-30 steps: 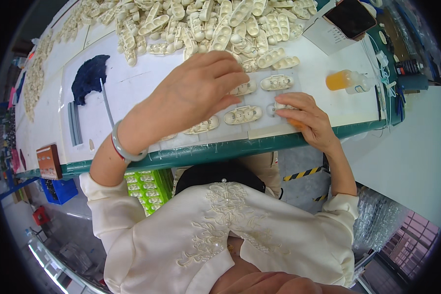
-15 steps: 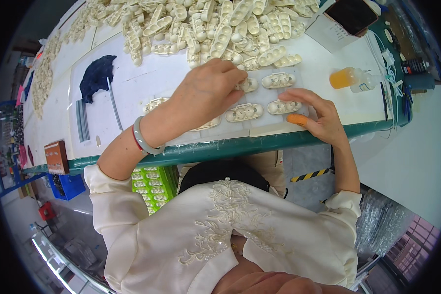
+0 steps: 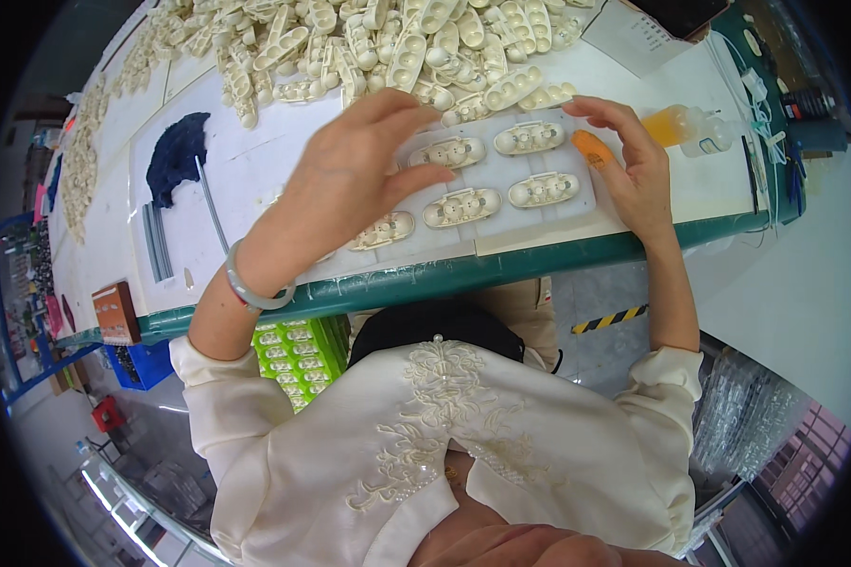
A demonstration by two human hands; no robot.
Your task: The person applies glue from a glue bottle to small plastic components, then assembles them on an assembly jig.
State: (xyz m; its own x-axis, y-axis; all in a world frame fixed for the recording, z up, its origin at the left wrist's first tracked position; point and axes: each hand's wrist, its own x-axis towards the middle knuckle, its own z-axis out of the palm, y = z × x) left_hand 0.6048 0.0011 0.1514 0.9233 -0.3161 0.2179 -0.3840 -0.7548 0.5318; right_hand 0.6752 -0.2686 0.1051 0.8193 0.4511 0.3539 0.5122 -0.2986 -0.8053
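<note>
Cream oval plastic parts (image 3: 461, 207), each with a row of small round fittings inside, lie in two rows on a pale, translucent sheet or tray (image 3: 497, 170). Over the left part of these rows is my left hand (image 3: 355, 156), its thumb and fingers apart and nothing between them. It hides some parts beneath; its thumb tip is near an upper-row part (image 3: 447, 152). My right hand (image 3: 633, 170), with an orange cover on one digit, is spread at the right end of the rows. It holds nothing, beside the rightmost upper part (image 3: 531, 138) and lower part (image 3: 544, 189).
A large heap of similar cream pieces (image 3: 407, 61) covers the back of the table. A dark blue cloth-like piece (image 3: 178, 151) and grey rods (image 3: 158, 244) lie left. Bottles, one with orange liquid (image 3: 668, 126), and a white box (image 3: 638, 38) stand right. The table edge (image 3: 397, 283) is green.
My left hand has drawn back left and its fingers have spread. My right hand has lifted off the lower right part and opened farther up. The view has shifted slightly.
</note>
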